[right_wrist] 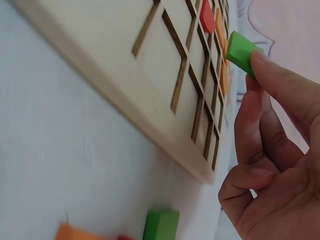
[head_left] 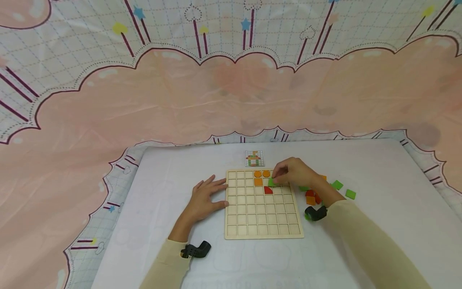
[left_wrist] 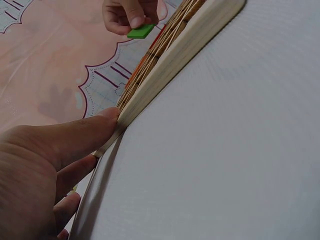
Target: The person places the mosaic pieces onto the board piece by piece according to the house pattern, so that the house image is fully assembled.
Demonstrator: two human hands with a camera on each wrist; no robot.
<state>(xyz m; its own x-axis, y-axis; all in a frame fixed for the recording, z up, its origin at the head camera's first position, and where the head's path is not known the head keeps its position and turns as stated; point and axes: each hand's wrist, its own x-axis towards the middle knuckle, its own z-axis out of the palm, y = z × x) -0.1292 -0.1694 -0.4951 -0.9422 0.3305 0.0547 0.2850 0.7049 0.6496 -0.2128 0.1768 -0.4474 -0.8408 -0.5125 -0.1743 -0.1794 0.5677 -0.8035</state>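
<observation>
A wooden grid board [head_left: 265,220] lies flat on the white table. My right hand [head_left: 293,170] pinches a green square tile [right_wrist: 241,52] between thumb and finger, held over the board's upper rows. In the head view two orange round tiles [head_left: 258,174] and an orange square tile [head_left: 258,182] sit in its cells, with a red quarter-round tile [head_left: 268,190] just below the green one. Against the board's left edge my left hand [head_left: 205,199] rests with fingers spread, its thumb and fingertips touching the rim, as the left wrist view [left_wrist: 45,150] also shows.
Loose tiles lie right of the board, among them green squares [head_left: 350,194], an orange square [head_left: 311,200] and red pieces [head_left: 309,193], partly behind the right forearm. A small printed pattern card [head_left: 254,158] lies beyond the board's far edge. Patterned cloth [head_left: 231,96] hangs behind the table.
</observation>
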